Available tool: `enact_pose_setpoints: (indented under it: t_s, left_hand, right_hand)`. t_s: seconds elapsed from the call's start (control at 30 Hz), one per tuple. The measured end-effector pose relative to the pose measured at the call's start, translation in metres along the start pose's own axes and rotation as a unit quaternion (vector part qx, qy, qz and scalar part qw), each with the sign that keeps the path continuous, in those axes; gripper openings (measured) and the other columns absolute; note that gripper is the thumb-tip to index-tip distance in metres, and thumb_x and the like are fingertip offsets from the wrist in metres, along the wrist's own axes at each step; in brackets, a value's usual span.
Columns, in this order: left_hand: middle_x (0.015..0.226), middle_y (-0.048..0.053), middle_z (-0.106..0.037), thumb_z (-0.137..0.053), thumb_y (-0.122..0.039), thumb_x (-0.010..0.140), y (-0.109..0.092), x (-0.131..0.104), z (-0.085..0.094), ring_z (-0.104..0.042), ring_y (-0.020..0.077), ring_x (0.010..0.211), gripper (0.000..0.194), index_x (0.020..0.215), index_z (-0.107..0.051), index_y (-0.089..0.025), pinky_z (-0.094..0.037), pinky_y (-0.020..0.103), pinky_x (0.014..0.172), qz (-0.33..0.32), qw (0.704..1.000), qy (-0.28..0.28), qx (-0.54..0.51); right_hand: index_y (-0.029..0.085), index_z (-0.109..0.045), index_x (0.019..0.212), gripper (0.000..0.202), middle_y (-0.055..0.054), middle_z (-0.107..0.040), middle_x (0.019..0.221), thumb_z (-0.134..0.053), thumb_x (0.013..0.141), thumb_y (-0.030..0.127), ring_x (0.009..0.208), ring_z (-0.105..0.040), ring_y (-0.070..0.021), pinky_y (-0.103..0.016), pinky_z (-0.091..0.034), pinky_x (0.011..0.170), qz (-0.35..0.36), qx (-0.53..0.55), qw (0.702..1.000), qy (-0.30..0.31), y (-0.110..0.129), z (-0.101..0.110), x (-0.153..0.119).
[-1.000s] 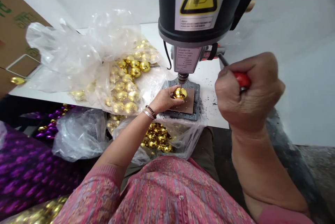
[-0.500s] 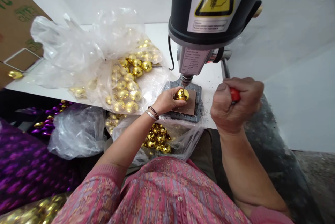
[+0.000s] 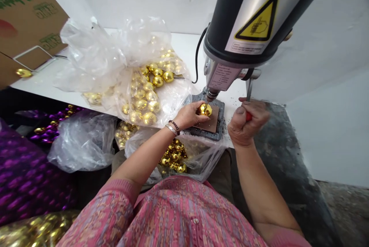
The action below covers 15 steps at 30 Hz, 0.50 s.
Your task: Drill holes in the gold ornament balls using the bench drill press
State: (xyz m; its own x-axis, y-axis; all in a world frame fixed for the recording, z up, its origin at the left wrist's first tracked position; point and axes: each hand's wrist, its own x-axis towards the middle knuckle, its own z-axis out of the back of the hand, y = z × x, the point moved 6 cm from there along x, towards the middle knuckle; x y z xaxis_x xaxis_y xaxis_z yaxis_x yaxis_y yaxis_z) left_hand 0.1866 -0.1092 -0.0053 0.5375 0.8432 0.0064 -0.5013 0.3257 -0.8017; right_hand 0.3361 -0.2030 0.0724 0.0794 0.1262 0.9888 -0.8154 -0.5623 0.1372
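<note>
While the left hand (image 3: 186, 117) pinches a gold bauble (image 3: 205, 110), right hand (image 3: 242, 128) clenched round the red knob (image 3: 248, 116), slack fingers could let the drill press (image 3: 221, 35) spin that bauble!

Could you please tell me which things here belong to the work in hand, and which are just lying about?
In use:
left hand, holding a gold ball
right hand, gripping the lever
drill press
brown board
probably the bagged gold balls

Seemingly just lying about:
cardboard box
purple bundle
crumpled clear bag
</note>
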Motion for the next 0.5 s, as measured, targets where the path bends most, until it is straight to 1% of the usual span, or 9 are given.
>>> enact_pose_setpoints:
  t_s: [0.1,0.17,0.2,0.27,0.33,0.37,0.43,0.5]
  left_hand:
    - [0.107,0.004,-0.071,-0.075,-0.033,0.074,0.003,0.0,0.0,-0.064,0.0201,0.094,0.051,0.122,-0.066,-0.019,-0.049,0.029,0.085,0.019,1.0,-0.01,0.003]
    - [0.106,0.003,-0.072,-0.077,-0.034,0.073,0.004,0.0,0.0,-0.065,0.0205,0.095,0.055,0.125,-0.065,-0.02,-0.048,0.03,0.087,0.036,0.999,-0.017,0.006]
    - [0.106,0.003,-0.072,-0.077,-0.034,0.073,0.004,0.0,-0.001,-0.065,0.0205,0.095,0.057,0.126,-0.065,-0.02,-0.048,0.03,0.088,0.042,0.999,-0.021,0.007]
    - [0.107,0.004,-0.072,-0.078,-0.033,0.072,0.003,-0.001,-0.001,-0.065,0.0199,0.095,0.059,0.127,-0.064,-0.019,-0.048,0.03,0.088,0.046,0.999,-0.029,0.002]
    - [0.106,0.004,-0.072,-0.077,-0.031,0.073,0.0,-0.006,0.002,-0.064,0.0185,0.093,0.057,0.127,-0.064,-0.017,-0.049,0.028,0.086,0.046,0.998,-0.036,-0.01]
    - [0.104,0.003,-0.072,-0.076,-0.03,0.074,-0.001,-0.011,0.005,-0.064,0.0176,0.091,0.055,0.125,-0.064,-0.017,-0.049,0.028,0.084,0.043,0.998,-0.037,-0.018]
    - [0.099,0.002,-0.072,-0.074,-0.032,0.076,-0.002,-0.024,0.013,-0.063,0.0159,0.085,0.049,0.121,-0.066,-0.018,-0.049,0.027,0.079,0.033,0.999,-0.02,-0.029]
    - [0.095,0.002,-0.072,-0.076,-0.035,0.074,-0.001,-0.042,0.023,-0.062,0.015,0.08,0.048,0.119,-0.067,-0.019,-0.049,0.026,0.075,0.02,0.999,0.039,-0.024]
  right_hand:
    - [0.018,-0.053,0.089,0.008,0.002,-0.053,0.075,-0.048,0.087,0.025,0.07,-0.055,-0.0057,-0.022,-0.047,0.066,-0.014,-0.008,1.0,0.016,0.006,0.006,0.025]
    - [0.016,-0.054,0.084,0.012,0.002,-0.053,0.072,-0.048,0.088,0.025,0.064,-0.05,-0.0034,-0.019,-0.04,0.061,-0.06,-0.022,0.998,0.014,0.008,0.011,0.052]
    - [0.015,-0.054,0.082,0.015,0.002,-0.052,0.07,-0.048,0.088,0.026,0.062,-0.048,-0.0027,-0.019,-0.036,0.059,-0.093,-0.028,0.995,0.012,0.007,0.012,0.067]
    - [0.014,-0.047,0.073,0.022,0.004,-0.047,0.064,-0.049,0.087,0.031,0.058,-0.044,-0.0021,-0.019,-0.031,0.057,-0.227,-0.001,0.973,0.036,-0.006,0.008,0.091]
    - [0.015,-0.043,0.069,0.024,0.004,-0.045,0.062,-0.048,0.085,0.032,0.057,-0.041,-0.0015,-0.02,-0.028,0.056,-0.307,0.024,0.95,0.061,-0.015,0.001,0.108]
    - [0.015,-0.043,0.068,0.023,0.004,-0.045,0.062,-0.048,0.084,0.031,0.057,-0.04,-0.0015,-0.02,-0.027,0.056,-0.328,0.031,0.941,0.071,-0.018,-0.002,0.114]
    - [0.015,-0.043,0.068,0.023,0.005,-0.044,0.061,-0.052,0.082,0.03,0.057,-0.039,-0.0015,-0.02,-0.027,0.056,-0.346,0.034,0.935,0.075,-0.022,-0.004,0.119]
    - [0.015,-0.044,0.067,0.023,0.005,-0.042,0.059,-0.053,0.081,0.031,0.057,-0.039,-0.0019,-0.02,-0.024,0.054,-0.347,0.034,0.935,0.062,-0.023,-0.004,0.119]
